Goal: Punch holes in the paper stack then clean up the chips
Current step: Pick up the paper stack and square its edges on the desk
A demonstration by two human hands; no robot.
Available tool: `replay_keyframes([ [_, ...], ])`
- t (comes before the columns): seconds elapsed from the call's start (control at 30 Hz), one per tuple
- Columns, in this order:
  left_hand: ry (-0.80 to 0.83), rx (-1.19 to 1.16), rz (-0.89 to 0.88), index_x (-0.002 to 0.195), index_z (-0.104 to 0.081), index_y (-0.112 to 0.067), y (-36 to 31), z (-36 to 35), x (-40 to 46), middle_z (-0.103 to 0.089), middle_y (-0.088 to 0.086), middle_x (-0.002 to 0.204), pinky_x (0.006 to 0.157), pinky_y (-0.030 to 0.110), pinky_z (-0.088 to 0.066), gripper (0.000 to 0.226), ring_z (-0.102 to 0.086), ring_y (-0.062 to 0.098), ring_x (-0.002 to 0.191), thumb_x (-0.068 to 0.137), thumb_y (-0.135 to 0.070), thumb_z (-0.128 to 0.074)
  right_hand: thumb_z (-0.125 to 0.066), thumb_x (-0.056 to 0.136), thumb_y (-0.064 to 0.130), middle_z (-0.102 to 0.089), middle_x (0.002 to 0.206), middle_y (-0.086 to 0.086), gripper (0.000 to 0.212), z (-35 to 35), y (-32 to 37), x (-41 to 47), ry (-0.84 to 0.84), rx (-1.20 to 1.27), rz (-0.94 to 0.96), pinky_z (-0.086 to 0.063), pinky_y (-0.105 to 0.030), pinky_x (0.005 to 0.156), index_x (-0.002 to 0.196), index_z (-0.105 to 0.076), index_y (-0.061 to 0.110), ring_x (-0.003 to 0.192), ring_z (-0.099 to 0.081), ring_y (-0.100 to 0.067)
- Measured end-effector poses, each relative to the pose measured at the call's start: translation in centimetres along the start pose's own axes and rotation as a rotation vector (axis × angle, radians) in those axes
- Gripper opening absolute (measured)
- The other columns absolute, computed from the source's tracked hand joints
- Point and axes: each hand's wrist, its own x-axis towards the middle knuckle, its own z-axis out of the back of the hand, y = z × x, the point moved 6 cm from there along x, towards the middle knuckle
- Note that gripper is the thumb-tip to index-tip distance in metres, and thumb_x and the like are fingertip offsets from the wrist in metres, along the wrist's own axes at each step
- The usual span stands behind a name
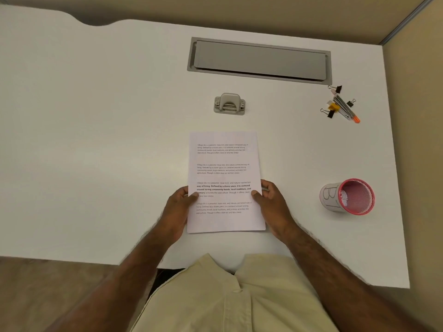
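Observation:
A stack of printed white paper point(225, 168) lies lengthwise on the white desk point(96, 140) in front of me. My left hand point(177, 207) pinches its left edge, thumb on top of the text. My right hand point(271, 202) pinches the right edge the same way. A grey hole punch point(229, 104) stands beyond the far end of the paper, a short gap away, untouched. No loose chips show on the desk.
A pink mesh cup point(350, 196) with white scraps inside stands to the right. Black binder clips, a staple strip and an orange-tipped item point(340, 105) lie at the far right. A grey cable hatch point(260, 59) is set into the desk at the back.

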Motion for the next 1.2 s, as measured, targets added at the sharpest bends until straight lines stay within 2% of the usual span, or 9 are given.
replay_keyframes([
  [0.1, -0.020, -0.006, -0.012, 0.121, -0.069, -0.013, -0.1, -0.2, -0.1, -0.082, 0.004, 0.115, 0.074, 0.032, -0.066, 0.017, -0.081, 0.023, 0.100, 0.107, -0.011, -0.060, -0.065, 0.103, 0.026, -0.076, 0.113, 0.007, 0.032, 0.6, -0.1, -1.0, -0.059, -0.146, 0.033, -0.058, -0.038, 0.096, 0.133, -0.056, 0.032, 0.101, -0.072, -0.009],
  [0.2, -0.041, -0.005, -0.004, 0.121, -0.069, -0.013, -0.1, -0.4, -0.2, -0.082, 0.004, 0.115, 0.074, 0.032, -0.065, 0.018, -0.081, 0.020, 0.097, 0.107, -0.011, -0.060, -0.063, 0.104, 0.031, -0.071, 0.116, -0.003, 0.050, 0.9, -1.0, -2.5, -0.076, -0.177, -0.008, -0.067, -0.045, 0.072, 0.150, -0.045, 0.038, 0.098, -0.072, -0.021],
  [0.3, -0.051, -0.001, -0.006, 0.123, -0.069, -0.014, -0.1, -0.4, -0.3, -0.083, 0.003, 0.113, 0.073, 0.030, -0.065, 0.019, -0.081, 0.019, 0.096, 0.107, -0.011, -0.060, -0.058, 0.105, 0.029, -0.068, 0.125, 0.011, 0.056, 0.1, -1.5, -3.2, 0.044, -0.284, 0.032, -0.065, -0.035, 0.055, 0.155, -0.038, 0.044, 0.090, -0.075, -0.020],
  [0.5, -0.050, 0.063, -0.013, 0.126, -0.069, -0.013, -0.4, -0.3, -0.5, -0.081, 0.005, 0.118, 0.082, 0.037, -0.065, 0.021, -0.079, 0.027, 0.106, 0.107, -0.012, -0.059, -0.062, 0.103, 0.037, -0.070, 0.106, 0.015, 0.038, 0.6, -1.1, -2.9, -0.044, -0.464, 0.099, -0.058, -0.036, 0.083, 0.139, -0.057, 0.028, 0.094, -0.069, -0.011],
  [0.6, -0.047, 0.096, 0.002, 0.127, -0.069, -0.011, -0.8, -0.1, -0.6, -0.081, 0.007, 0.120, 0.092, 0.045, -0.063, 0.022, -0.077, 0.030, 0.111, 0.107, -0.012, -0.059, -0.068, 0.100, 0.038, -0.077, 0.099, 0.005, 0.024, 1.6, -0.5, -1.5, -0.081, -0.305, 0.014, -0.058, -0.037, 0.085, 0.118, -0.070, 0.022, 0.097, -0.074, -0.021],
  [0.67, -0.032, 0.127, 0.021, 0.127, -0.068, -0.010, -1.2, 0.2, -0.5, -0.081, 0.007, 0.120, 0.096, 0.048, -0.063, 0.022, -0.077, 0.033, 0.112, 0.108, -0.011, -0.059, -0.069, 0.100, 0.031, -0.081, 0.103, -0.009, 0.016, 1.6, -0.4, -0.4, -0.006, -0.065, -0.114, -0.066, -0.046, 0.081, 0.110, -0.072, 0.018, 0.090, -0.079, -0.027],
  [0.77, 0.002, 0.184, 0.054, 0.129, -0.069, -0.010, -1.8, 0.6, -0.1, -0.080, 0.008, 0.122, 0.101, 0.053, -0.061, 0.023, -0.076, 0.035, 0.115, 0.108, -0.011, -0.059, -0.069, 0.101, 0.020, -0.080, 0.109, -0.019, 0.017, 1.7, 0.6, 1.1, 0.176, 0.147, -0.223, -0.066, -0.043, 0.069, 0.113, -0.072, 0.009, 0.083, -0.080, -0.028],
  [0.97, 0.059, 0.276, 0.088, 0.125, -0.069, -0.012, -2.8, 1.9, 0.7, -0.081, 0.007, 0.119, 0.103, 0.055, -0.060, 0.020, -0.075, 0.038, 0.116, 0.107, -0.011, -0.060, -0.075, 0.097, 0.018, -0.079, 0.113, -0.022, 0.028, 2.3, 1.9, 3.3, 0.411, 0.117, -0.303, -0.066, -0.050, 0.081, 0.120, -0.073, 0.003, 0.094, -0.079, -0.036],
  [1.2, 0.110, 0.374, 0.094, 0.126, -0.070, -0.010, -4.1, 2.8, 1.5, -0.080, 0.011, 0.123, 0.108, 0.061, -0.055, 0.023, -0.074, 0.039, 0.118, 0.105, -0.012, -0.063, -0.074, 0.097, 0.014, -0.079, 0.114, -0.020, 0.023, 1.3, 1.6, 3.4, 0.499, 0.080, -0.325, -0.066, -0.040, 0.074, 0.119, -0.075, 0.007, 0.096, -0.080, -0.034],
])
